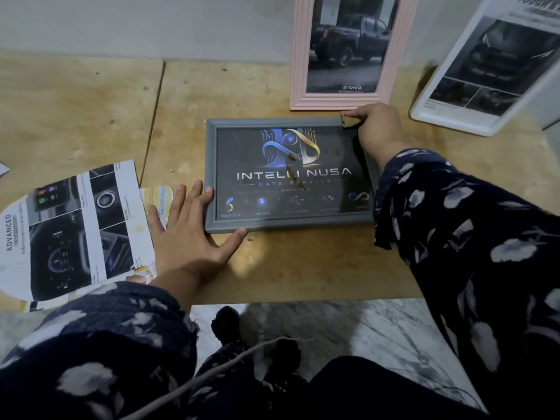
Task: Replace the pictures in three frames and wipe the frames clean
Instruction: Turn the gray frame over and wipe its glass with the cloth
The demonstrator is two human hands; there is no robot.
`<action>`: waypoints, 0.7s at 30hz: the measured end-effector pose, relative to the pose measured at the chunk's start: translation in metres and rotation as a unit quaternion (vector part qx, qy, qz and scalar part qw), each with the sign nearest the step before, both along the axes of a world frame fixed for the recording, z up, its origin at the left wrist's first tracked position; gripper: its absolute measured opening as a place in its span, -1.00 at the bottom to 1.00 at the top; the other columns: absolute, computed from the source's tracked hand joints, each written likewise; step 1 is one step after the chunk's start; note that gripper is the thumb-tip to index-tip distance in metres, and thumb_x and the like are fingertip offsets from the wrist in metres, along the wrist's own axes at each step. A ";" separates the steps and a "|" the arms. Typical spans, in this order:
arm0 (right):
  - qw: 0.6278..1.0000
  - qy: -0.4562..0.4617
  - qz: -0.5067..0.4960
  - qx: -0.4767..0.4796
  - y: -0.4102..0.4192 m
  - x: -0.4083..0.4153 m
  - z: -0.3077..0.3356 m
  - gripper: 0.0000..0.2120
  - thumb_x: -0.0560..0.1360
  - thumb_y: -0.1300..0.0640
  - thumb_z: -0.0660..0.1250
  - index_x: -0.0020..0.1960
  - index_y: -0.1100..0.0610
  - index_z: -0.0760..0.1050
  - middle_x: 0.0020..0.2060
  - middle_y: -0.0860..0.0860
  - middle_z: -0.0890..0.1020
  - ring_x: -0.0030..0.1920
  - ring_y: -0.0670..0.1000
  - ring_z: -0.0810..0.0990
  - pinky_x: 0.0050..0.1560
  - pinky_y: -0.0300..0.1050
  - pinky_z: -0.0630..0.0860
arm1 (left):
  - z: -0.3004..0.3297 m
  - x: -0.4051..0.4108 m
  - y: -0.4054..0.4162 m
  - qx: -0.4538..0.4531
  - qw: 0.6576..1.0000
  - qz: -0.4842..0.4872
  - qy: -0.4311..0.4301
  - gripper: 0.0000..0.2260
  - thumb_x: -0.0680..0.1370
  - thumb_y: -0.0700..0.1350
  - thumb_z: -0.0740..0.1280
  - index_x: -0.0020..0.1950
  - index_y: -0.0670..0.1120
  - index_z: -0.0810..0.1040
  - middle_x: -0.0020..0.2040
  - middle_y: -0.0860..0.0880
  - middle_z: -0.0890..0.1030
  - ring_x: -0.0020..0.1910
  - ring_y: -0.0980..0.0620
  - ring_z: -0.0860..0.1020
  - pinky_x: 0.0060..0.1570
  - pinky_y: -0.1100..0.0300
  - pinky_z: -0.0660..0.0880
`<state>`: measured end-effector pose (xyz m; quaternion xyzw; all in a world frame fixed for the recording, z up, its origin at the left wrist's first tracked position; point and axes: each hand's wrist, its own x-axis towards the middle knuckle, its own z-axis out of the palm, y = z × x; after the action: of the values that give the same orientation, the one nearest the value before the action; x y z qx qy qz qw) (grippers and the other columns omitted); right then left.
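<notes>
Fingers of the left hand [188,234] lie spread and flat, pressing the grey frame's [212,165] near-left corner; those of the right hand [377,127] curl on a small cloth [348,120] at its far-right corner. Wiping looks underway: smudges remain on the glass. Behind it, the pink frame [298,71] and white frame [454,86] (2 of 3) already hold car prints.

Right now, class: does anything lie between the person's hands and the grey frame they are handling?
Nothing visible does. The left hand rests open against the grey frame at its near-left corner, and the right hand grips its far-right corner, with a small brownish object under its fingers.
</notes>
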<state>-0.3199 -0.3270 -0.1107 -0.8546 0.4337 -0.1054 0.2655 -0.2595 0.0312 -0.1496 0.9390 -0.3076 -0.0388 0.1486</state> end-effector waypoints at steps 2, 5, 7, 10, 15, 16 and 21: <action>1.000 -0.005 -0.019 -0.002 0.000 -0.004 -0.003 -0.49 0.45 0.45 0.10 0.19 0.06 0.60 0.23 0.08 0.59 0.25 0.09 0.52 0.32 -0.19 0.36 | 0.000 0.000 -0.001 -0.001 1.000 -0.002 0.001 -0.20 0.35 0.49 0.09 0.47 0.07 0.23 0.57 0.12 0.13 0.57 0.08 -0.04 0.47 -0.23 -0.19; 0.999 -0.003 -0.045 0.009 0.003 -0.012 -0.001 -0.49 0.45 0.45 0.11 0.23 0.07 0.58 0.24 0.08 0.58 0.28 0.08 0.50 0.31 -0.24 0.33 | 0.000 0.000 0.000 0.000 1.000 -0.007 0.000 -0.21 0.36 0.48 0.10 0.48 0.08 0.22 0.57 0.12 0.13 0.57 0.07 -0.04 0.47 -0.24 -0.18; 0.998 0.004 -0.054 0.022 0.003 -0.016 0.001 -0.53 0.46 0.43 0.15 0.24 0.10 0.57 0.24 0.08 0.58 0.29 0.09 0.50 0.31 -0.23 0.32 | -0.001 0.000 0.000 -0.001 1.000 -0.009 -0.003 -0.22 0.37 0.48 0.10 0.47 0.09 0.22 0.57 0.11 0.13 0.57 0.07 -0.04 0.47 -0.25 -0.17; 0.997 0.015 -0.059 0.041 0.007 -0.029 0.005 -0.59 0.48 0.40 0.19 0.21 0.11 0.59 0.23 0.06 0.59 0.28 0.08 0.50 0.33 -0.17 0.34 | -0.001 0.000 0.001 -0.002 1.000 -0.008 -0.003 -0.22 0.36 0.49 0.10 0.47 0.09 0.21 0.57 0.11 0.13 0.57 0.05 -0.02 0.47 -0.25 -0.17; 0.996 0.054 -0.051 0.046 0.026 -0.055 0.011 -0.58 0.50 0.42 0.17 0.23 0.11 0.57 0.27 0.04 0.55 0.30 0.06 0.47 0.31 -0.18 0.35 | -0.001 -0.001 0.001 -0.007 1.000 -0.005 -0.003 -0.23 0.37 0.48 0.11 0.46 0.10 0.20 0.57 0.10 0.14 0.57 0.05 -0.01 0.46 -0.27 -0.16; 0.996 0.059 -0.053 0.044 0.031 -0.059 0.013 -0.58 0.51 0.43 0.16 0.23 0.12 0.57 0.28 0.05 0.55 0.30 0.07 0.47 0.30 -0.18 0.34 | -0.001 -0.001 0.001 -0.009 1.000 -0.005 -0.003 -0.24 0.37 0.49 0.10 0.46 0.10 0.20 0.57 0.10 0.14 0.57 0.05 -0.01 0.46 -0.27 -0.16; 0.995 0.077 -0.047 0.036 0.059 -0.083 0.018 -0.60 0.48 0.42 0.15 0.18 0.14 0.59 0.21 0.12 0.58 0.22 0.16 0.52 0.22 -0.05 0.44 | 0.002 -0.003 0.002 0.001 1.000 -0.015 -0.006 -0.22 0.38 0.50 0.07 0.49 0.09 0.18 0.58 0.10 0.11 0.57 0.06 -0.03 0.47 -0.25 -0.21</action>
<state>-0.4031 -0.2675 -0.0926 -0.8289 0.4959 -0.0358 0.2563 -0.2622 0.0331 -0.1480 0.9348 -0.3221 -0.0357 0.1456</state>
